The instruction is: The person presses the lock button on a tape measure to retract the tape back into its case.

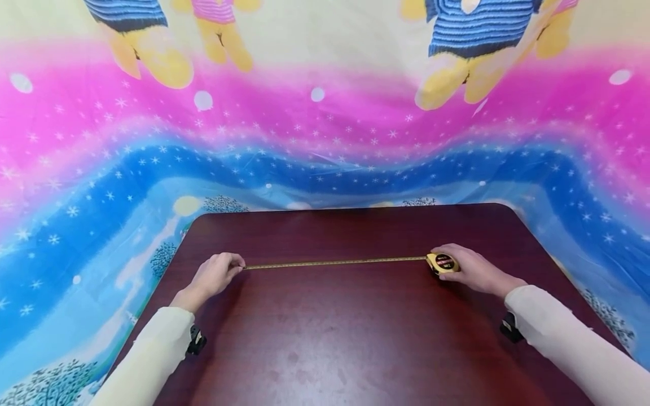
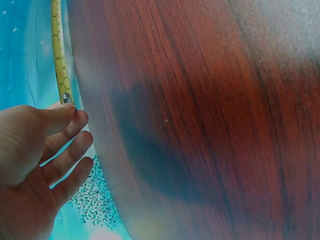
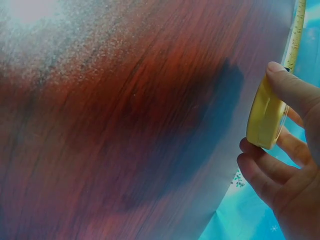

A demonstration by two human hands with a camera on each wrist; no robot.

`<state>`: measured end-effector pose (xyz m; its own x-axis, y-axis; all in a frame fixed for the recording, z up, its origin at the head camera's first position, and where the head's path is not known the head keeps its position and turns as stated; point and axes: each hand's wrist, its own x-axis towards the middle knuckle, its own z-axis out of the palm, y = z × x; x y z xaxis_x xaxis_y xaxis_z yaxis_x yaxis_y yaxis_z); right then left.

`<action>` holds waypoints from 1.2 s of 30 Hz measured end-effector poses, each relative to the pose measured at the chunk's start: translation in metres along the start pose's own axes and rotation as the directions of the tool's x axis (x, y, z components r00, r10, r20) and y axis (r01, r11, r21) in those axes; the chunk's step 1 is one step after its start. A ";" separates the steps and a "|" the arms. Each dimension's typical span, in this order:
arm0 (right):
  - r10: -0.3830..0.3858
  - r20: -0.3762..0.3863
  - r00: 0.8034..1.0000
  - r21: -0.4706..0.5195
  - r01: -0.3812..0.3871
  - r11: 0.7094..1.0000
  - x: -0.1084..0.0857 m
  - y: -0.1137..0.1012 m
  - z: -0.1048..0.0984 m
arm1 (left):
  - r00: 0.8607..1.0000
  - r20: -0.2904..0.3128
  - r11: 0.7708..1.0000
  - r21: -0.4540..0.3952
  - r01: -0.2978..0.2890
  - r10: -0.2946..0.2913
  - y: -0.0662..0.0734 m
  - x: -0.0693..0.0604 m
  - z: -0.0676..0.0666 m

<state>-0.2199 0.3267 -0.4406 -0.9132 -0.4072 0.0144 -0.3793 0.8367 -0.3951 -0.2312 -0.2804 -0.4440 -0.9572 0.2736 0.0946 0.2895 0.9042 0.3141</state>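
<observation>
Thin yellow marked tape (image 1: 335, 263) runs straight, left to right!
Left hand (image 1: 215, 274) pinches its left end, right hand (image 1: 474, 269) grips its rounded yellow case (image 1: 443, 263), over the glossy red-brown table (image 1: 315, 332).

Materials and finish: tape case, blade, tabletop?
Tape case: probably hard plastic; smooth yellow, rounded edges. 
Blade: likely thin coated steel; yellow, printed scale, shiny rivet at its end. 
Tabletop: glossy reddish-brown wood look; grain and glare show, veneer or laminate unclear.

Two hands (image 1: 214, 275) (image 1: 474, 269), one tape measure (image 1: 443, 263), one table (image 1: 325, 327)
</observation>
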 end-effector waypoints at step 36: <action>-0.031 -0.013 0.999 0.004 0.031 1.000 0.005 -0.008 0.008 | 1.000 -0.011 1.000 -0.020 -0.014 0.014 0.006 0.004 0.010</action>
<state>-0.2203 0.3151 -0.4453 -0.9031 -0.4278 0.0388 -0.4067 0.8224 -0.3978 -0.2330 -0.2704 -0.4510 -0.9531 0.2824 0.1093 0.3028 0.8936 0.3315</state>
